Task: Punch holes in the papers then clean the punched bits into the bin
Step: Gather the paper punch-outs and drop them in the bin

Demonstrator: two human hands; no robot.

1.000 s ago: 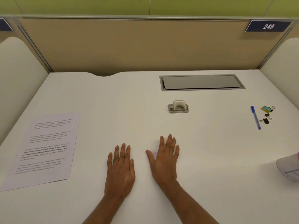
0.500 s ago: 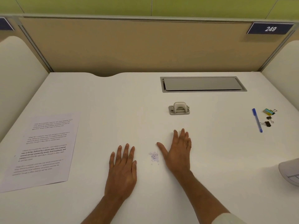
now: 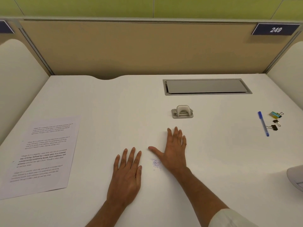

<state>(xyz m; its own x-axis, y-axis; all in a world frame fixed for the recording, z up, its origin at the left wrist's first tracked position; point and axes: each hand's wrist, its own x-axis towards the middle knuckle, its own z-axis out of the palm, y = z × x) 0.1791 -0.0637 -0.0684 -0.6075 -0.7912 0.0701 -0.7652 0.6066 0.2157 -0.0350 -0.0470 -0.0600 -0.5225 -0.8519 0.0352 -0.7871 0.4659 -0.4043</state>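
Observation:
A small heap of pale punched bits point(image 3: 155, 163) lies on the white desk between my two hands. My left hand point(image 3: 127, 174) lies flat, palm down, just left of the heap, fingers straight. My right hand point(image 3: 173, 151) rests on the desk right of the heap, fingers straight and thumb spread toward the bits. Neither hand holds anything. The grey hole punch point(image 3: 182, 111) stands beyond my right hand. A printed sheet of paper point(image 3: 41, 154) lies at the left. The rim of a white bin point(image 3: 296, 178) shows at the right edge.
A blue pen point(image 3: 263, 124) and three binder clips point(image 3: 276, 119) lie at the far right. A grey cable flap point(image 3: 207, 86) is set into the desk at the back. Beige partition walls enclose the desk point(image 3: 114, 104) on three sides.
My right hand slid off the heap to the right and slightly forward, uncovering the punched bits. My left hand has stayed in place.

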